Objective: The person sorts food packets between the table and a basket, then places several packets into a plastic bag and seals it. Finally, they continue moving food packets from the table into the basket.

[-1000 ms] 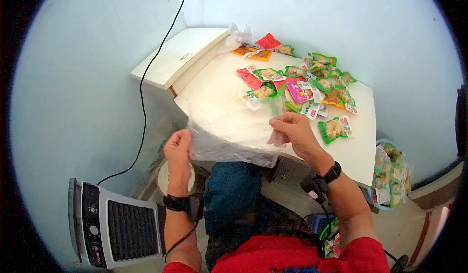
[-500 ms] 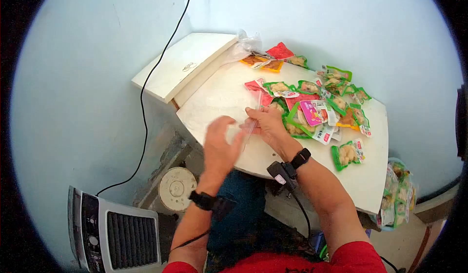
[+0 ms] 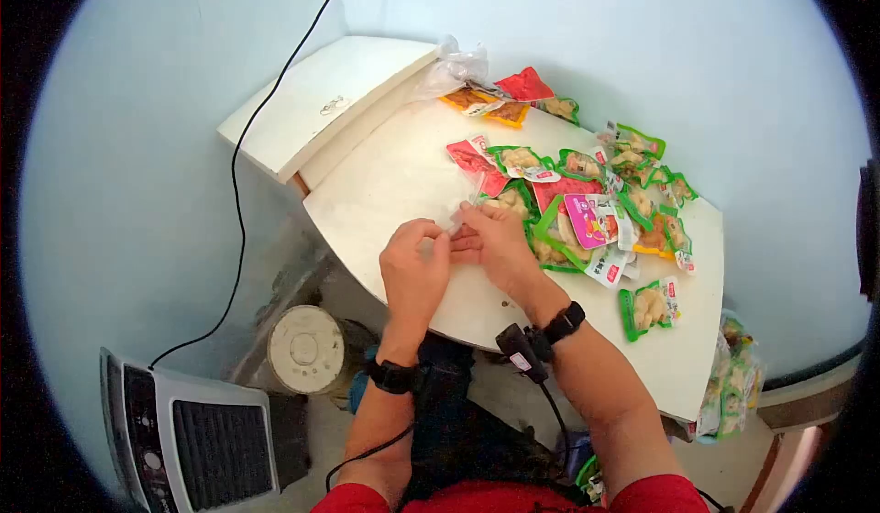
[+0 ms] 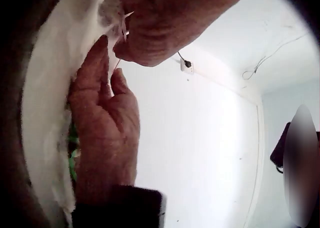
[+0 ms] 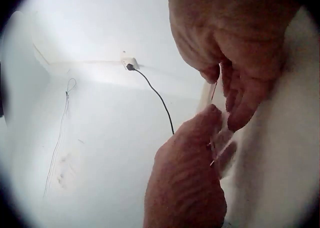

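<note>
1. Holding a clear plastic bag (image 5: 222,136) above the bench (image 3: 367,210), toward the bench's near edge, with both hands close together at the bag.
2. Pinching the thin plastic with the left hand (image 3: 414,270), with thumb and fingers clamped on the bag.
3. Pinching the same bag with the right hand (image 3: 500,247), with thumb and forefinger clamped on it above the bench and the lower fingers pointing toward the left hand.
4. Spread over the right half of the bench: a loose heap of green-edged food packets, red packets (image 3: 472,155) and a magenta-printed packet (image 3: 591,221).
5. Lying apart from that heap, near the right edge of the bench: a single green-edged packet (image 3: 650,308) with pale contents.
6. Set at the far edge of the bench: yellow-edged packets (image 3: 486,105), just beside a crumpled clear bag (image 3: 456,68).
7. Standing on the floor, left of the bench: a grey-and-black air cooler (image 3: 188,440), with a round pale lid (image 3: 305,349) between it and the bench.
8. Packed low beside the right edge of the bench: more food packets (image 3: 733,380).
</note>
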A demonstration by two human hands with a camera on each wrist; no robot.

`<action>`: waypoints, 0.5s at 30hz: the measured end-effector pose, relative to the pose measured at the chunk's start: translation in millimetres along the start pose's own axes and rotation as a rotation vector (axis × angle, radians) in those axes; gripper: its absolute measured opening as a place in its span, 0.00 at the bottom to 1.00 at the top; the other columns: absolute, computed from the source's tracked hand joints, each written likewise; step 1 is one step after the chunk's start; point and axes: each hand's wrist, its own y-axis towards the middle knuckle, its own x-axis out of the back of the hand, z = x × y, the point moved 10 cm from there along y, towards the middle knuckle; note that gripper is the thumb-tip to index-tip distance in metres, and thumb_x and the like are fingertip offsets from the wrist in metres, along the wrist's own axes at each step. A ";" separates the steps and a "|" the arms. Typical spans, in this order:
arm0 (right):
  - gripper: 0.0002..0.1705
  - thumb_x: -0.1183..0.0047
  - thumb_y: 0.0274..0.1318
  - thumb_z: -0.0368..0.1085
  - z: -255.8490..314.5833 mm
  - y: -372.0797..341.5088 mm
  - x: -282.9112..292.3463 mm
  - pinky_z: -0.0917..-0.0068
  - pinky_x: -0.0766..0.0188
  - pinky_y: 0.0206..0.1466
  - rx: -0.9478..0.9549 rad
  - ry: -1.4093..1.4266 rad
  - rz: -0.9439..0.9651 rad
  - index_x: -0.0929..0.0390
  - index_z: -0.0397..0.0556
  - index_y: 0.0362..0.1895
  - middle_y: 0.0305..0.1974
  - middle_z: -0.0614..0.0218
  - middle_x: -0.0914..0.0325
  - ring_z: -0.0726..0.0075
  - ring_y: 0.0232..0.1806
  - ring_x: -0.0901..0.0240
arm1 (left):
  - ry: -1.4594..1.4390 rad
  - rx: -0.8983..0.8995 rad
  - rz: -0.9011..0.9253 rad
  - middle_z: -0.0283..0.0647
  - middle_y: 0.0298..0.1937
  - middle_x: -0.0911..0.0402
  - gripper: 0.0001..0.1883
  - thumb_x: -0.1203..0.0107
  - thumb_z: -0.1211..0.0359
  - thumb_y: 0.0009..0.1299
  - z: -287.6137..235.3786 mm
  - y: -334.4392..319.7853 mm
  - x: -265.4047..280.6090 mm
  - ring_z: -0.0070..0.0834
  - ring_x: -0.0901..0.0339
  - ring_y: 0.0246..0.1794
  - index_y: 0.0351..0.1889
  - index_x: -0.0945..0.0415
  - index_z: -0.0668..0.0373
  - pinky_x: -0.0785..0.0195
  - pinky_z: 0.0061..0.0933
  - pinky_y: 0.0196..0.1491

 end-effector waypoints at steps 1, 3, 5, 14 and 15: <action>0.16 0.45 0.64 0.43 -0.7 0.4 -0.2 0.69 0.18 0.32 0.011 -0.016 0.003 0.27 0.41 0.37 0.31 0.58 0.21 0.62 0.28 0.20 | -0.023 0.035 -0.014 0.44 0.40 0.15 0.07 0.41 0.72 0.63 5.1 1.5 1.0 0.30 0.18 0.40 0.36 0.19 0.65 0.27 0.32 0.43; 0.16 0.44 0.64 0.42 -2.9 1.7 -2.0 0.69 0.17 0.33 0.027 -0.048 0.013 0.26 0.40 0.37 0.31 0.57 0.21 0.62 0.29 0.19 | -0.096 0.055 -0.049 0.47 0.36 0.17 0.05 0.41 0.73 0.61 6.9 6.1 4.8 0.39 0.19 0.37 0.33 0.21 0.65 0.28 0.35 0.42; 0.15 0.41 0.62 0.41 -3.8 3.2 -3.2 0.70 0.17 0.33 0.042 -0.065 0.016 0.26 0.40 0.37 0.32 0.57 0.21 0.63 0.30 0.19 | -0.135 0.069 -0.055 0.48 0.33 0.18 0.05 0.42 0.73 0.61 7.3 10.9 7.7 0.42 0.19 0.36 0.32 0.21 0.66 0.28 0.37 0.41; 0.13 0.38 0.59 0.38 -2.5 -1.9 -10.7 0.71 0.18 0.31 0.046 -0.198 0.048 0.26 0.43 0.34 0.29 0.62 0.21 0.67 0.27 0.19 | -0.005 -0.079 -0.214 0.45 0.35 0.16 0.03 0.42 0.74 0.64 -23.2 37.6 39.6 0.38 0.18 0.37 0.34 0.21 0.64 0.28 0.35 0.44; 0.13 0.38 0.58 0.38 -2.3 -3.7 -12.5 0.72 0.18 0.30 0.045 -0.242 0.051 0.26 0.44 0.34 0.28 0.64 0.21 0.69 0.27 0.20 | 0.037 -0.122 -0.271 0.45 0.36 0.17 0.03 0.41 0.74 0.64 -31.4 35.2 45.8 0.39 0.18 0.38 0.34 0.21 0.64 0.28 0.35 0.45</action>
